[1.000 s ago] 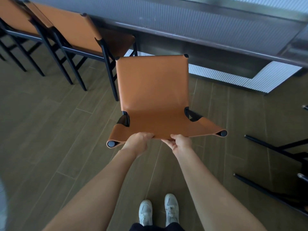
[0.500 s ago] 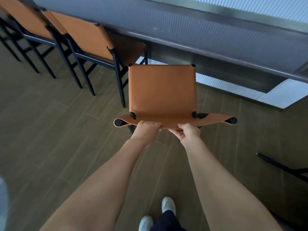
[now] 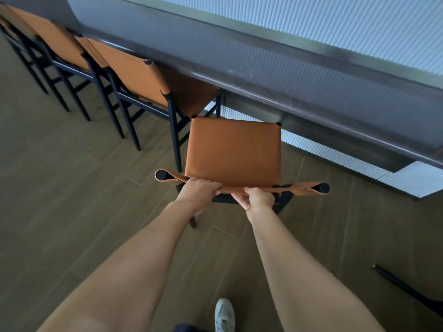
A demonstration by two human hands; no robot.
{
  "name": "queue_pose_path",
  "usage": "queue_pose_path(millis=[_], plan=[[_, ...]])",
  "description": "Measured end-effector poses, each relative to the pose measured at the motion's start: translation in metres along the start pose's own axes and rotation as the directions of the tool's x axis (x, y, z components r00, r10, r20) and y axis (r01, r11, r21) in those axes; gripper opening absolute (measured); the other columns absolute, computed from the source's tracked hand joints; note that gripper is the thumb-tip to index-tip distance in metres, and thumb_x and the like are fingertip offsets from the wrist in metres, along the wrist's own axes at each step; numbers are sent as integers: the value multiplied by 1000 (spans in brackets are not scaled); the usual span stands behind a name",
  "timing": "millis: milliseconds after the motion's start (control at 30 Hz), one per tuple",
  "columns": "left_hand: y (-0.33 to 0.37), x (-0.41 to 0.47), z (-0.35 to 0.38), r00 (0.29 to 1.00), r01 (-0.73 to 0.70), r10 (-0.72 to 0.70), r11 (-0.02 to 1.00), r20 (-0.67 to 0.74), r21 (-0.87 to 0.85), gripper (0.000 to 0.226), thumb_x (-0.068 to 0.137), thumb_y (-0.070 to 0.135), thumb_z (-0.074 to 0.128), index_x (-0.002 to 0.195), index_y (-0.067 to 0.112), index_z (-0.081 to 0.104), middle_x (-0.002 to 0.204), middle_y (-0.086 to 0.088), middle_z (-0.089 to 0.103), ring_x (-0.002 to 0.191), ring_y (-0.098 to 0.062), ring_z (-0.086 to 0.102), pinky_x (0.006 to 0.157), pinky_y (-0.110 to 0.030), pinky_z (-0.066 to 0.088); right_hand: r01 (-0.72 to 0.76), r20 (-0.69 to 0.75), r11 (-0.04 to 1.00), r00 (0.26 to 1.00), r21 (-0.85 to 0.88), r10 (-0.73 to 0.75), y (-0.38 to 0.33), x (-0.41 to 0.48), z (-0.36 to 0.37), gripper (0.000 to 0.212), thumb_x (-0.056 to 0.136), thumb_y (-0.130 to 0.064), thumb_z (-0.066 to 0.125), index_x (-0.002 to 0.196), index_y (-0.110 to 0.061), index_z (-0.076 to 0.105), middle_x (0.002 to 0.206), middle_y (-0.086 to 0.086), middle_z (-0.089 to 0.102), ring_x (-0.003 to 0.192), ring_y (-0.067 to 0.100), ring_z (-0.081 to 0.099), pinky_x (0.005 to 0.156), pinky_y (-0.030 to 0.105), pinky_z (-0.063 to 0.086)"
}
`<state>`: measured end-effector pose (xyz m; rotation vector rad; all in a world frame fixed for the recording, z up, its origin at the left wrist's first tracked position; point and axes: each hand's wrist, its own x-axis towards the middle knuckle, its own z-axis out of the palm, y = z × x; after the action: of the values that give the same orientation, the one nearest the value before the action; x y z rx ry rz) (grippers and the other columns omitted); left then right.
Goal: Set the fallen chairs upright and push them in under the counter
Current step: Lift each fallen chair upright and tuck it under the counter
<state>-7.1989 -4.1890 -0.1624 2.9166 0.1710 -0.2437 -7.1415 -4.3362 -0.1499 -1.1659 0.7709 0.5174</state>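
Tan in the leather, black in the frame: holding the chair upright, with the front of the seat just reaching the counter edge and most of the seat sitting out from under it. Gripping the top edge of the back sling near its middle, left hand and right hand close together, fingers of both curling over the leather and pinching it; not telling where the thumbs are lying.

Judging the frame light enough to slide with two hands, but the sling soft: likely giving and creasing under a push at mid-span, so steering loosely. Probably better taking hold at the two black post tops at the sling's ends, stiff and set wide apart, for a straight shove. Expecting the legs to be dragging rather than gliding on the floor.

Further along the counter to the left, seeing more chairs tucked under it. Out from the counter to the right, catching a black leg lying low on the floor, seemingly belonging to a chair not yet raised.
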Motion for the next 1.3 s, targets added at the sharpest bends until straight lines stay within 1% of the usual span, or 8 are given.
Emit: queue_pose_path(millis=[167, 367, 633, 900, 967, 1067, 1200, 1300], plan=[[-6, 24, -8, 999, 43, -43, 999, 2, -31, 30, 102, 27, 38, 122, 35, 59, 109, 6, 66, 102, -25, 56, 75, -27, 32, -17, -16, 1000, 1000, 23, 18, -15, 12, 18, 23, 87, 14, 57, 102, -2, 52, 86, 17, 61, 45, 23, 67, 53, 32, 59], [-15, 55, -15, 999, 46, -47, 998, -24, -43, 31, 100, 20, 40, 121, 34, 59, 101, 4, 67, 97, -25, 56, 73, -27, 34, -37, -13, 997, 999, 66, 38, -34, 33, 40, 38, 86, 16, 59, 117, -5, 51, 96, 16, 59, 72, 31, 65, 61, 41, 62], [-25, 75, -19, 998, 6, -9, 999, -58, -42, 31, 97, 14, 46, 122, 27, 60, 107, 4, 68, 101, -24, 58, 86, -31, 37, -23, 3, 994, 1000, 104, 23, -44, 52, 56, 57, 82, 20, 59, 132, -5, 48, 120, 21, 58, 90, 40, 65, 59, 43, 61], [-24, 79, -33, 991, 87, -60, 967, 117, -237, 35, 102, 34, 32, 126, 41, 57, 122, 15, 62, 121, -10, 47, 99, -26, 17, -57, -28, 996, 998, 64, 58, -49, 49, 60, 42, 85, 17, 60, 122, -2, 52, 105, 21, 61, 74, 36, 66, 63, 45, 62], [-27, 74, -44, 968, 204, -81, 806, 238, -556, 29, 99, 44, 40, 120, 47, 59, 127, 17, 59, 127, -9, 40, 109, -29, 14, -101, 2, 993, 995, 62, 101, -52, 49, 58, 36, 86, 18, 57, 116, 0, 52, 98, 22, 61, 75, 38, 65, 62, 46, 60], [-32, 57, -61, 973, 227, -95, 267, 208, -937, 23, 94, 45, 53, 107, 37, 70, 119, 14, 67, 121, -5, 53, 115, -40, 25, -176, 79, 984, 981, -28, 178, -59, 50, 53, 26, 90, 12, 56, 113, 2, 55, 106, 23, 64, 84, 37, 67, 59, 44, 58], [-32, 36, -50, 894, 184, -354, -266, 273, -946, 37, 97, 34, 52, 74, 16, 74, 96, -9, 75, 103, -22, 68, 113, -46, 32, -202, 116, 948, 965, -248, 236, -60, 50, 45, 17, 91, -9, 66, 107, -4, 62, 104, 17, 72, 81, 26, 74, 64, 40, 59], [-27, 35, -33, 740, 393, -352, -466, 573, -793, 44, 92, 47, 58, 96, 4, 67, 102, -19, 71, 90, -28, 69, 91, -43, 52, -185, 93, 955, 973, -232, 211, -55, 49, 42, 29, 88, -21, 71, 111, -8, 58, 106, 16, 71, 87, 26, 72, 66, 40, 58]])
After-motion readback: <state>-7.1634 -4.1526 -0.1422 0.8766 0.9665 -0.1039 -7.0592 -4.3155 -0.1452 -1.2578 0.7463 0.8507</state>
